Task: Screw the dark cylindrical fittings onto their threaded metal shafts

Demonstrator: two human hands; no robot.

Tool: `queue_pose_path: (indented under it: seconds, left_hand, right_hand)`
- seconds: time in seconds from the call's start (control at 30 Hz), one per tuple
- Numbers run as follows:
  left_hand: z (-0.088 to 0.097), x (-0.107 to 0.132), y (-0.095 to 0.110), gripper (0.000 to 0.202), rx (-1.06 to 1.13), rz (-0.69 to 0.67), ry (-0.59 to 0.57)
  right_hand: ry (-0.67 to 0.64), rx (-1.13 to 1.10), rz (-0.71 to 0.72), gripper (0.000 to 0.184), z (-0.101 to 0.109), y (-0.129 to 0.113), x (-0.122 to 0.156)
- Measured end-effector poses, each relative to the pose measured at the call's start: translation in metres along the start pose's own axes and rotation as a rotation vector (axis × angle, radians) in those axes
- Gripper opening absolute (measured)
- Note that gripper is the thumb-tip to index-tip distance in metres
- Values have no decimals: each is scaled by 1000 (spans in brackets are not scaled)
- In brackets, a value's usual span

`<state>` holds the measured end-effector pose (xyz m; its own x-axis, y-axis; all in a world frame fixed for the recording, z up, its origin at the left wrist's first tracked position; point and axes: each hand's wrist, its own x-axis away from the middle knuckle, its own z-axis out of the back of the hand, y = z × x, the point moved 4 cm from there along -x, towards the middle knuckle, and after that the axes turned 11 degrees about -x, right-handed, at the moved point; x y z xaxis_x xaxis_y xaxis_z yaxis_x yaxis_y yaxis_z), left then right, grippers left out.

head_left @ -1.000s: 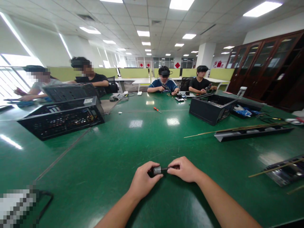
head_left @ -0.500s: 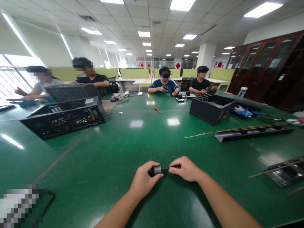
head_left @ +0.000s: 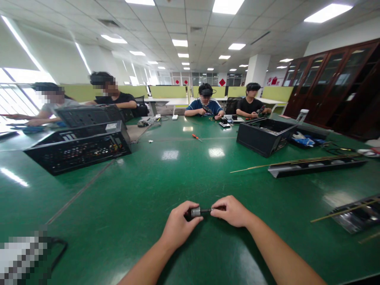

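Low in the middle of the head view, both hands meet over a small cylindrical part point(head_left: 196, 212) with a silver body and a thin dark shaft. The thumb and fingers of my left hand point(head_left: 181, 221) are closed around the silver body, and my palm side hides its left end. On the right, my right hand point(head_left: 233, 212) pinches the far end of the shaft with closed fingertips. That end is mostly hidden. The part lies roughly level, just above or on the green table point(head_left: 142, 190); I cannot tell which.
Open computer cases stand at left point(head_left: 86, 148) and right point(head_left: 264, 136). An orange screwdriver point(head_left: 196, 137) lies mid-table. Thin brass rods and a metal channel point(head_left: 317, 168) lie at right. Several co-workers sit around the far side. A blurred pale object point(head_left: 20, 257) sits at near left.
My hands and the cylindrical part stay almost exactly in place. At the far left, a co-worker's raised hand has lowered and stretched out to the left.
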<state>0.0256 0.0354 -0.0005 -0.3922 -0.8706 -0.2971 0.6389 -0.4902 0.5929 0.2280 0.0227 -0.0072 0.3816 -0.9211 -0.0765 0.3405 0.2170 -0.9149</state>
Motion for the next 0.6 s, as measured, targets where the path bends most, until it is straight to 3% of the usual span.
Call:
queue_pose_path:
  seconds: [0.6]
  left_hand:
    - [-1,0,-3,27,-1,-10,10]
  right_hand:
    - [-28,23,-28,26,5,4,2]
